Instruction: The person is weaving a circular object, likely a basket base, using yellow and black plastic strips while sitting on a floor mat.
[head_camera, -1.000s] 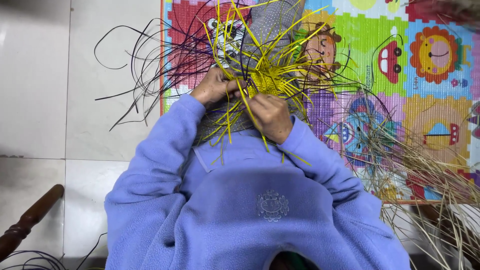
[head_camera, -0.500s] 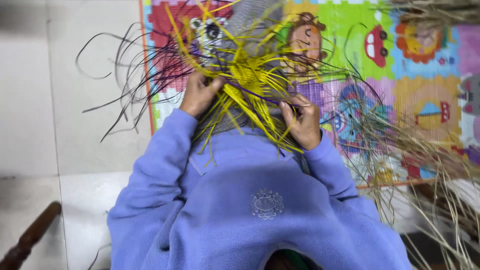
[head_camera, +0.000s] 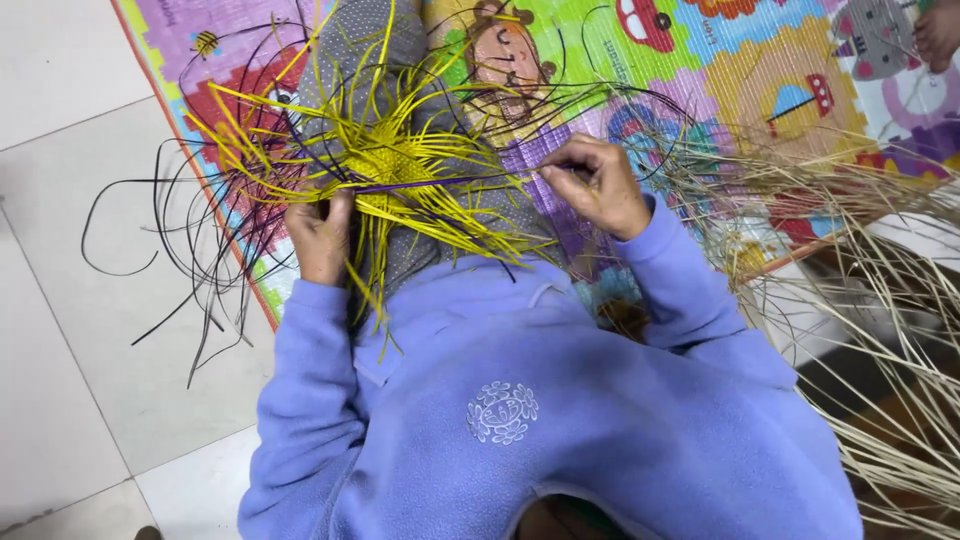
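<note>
Hands flank our weave (head_camera: 385, 170) of yellow strips on the lap: our left hand (head_camera: 322, 240) grips its near left edge, while our right hand (head_camera: 597, 185), farther out, pinches a dark strand (head_camera: 470, 180) running crosswise, left to right, over the play mat (head_camera: 760, 90).

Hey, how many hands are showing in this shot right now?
2. The left hand grips the yellow woven strips over the lap; the right hand pinches a dark purple strand to the side. Part of someone's foot shows at the top right corner.
</note>
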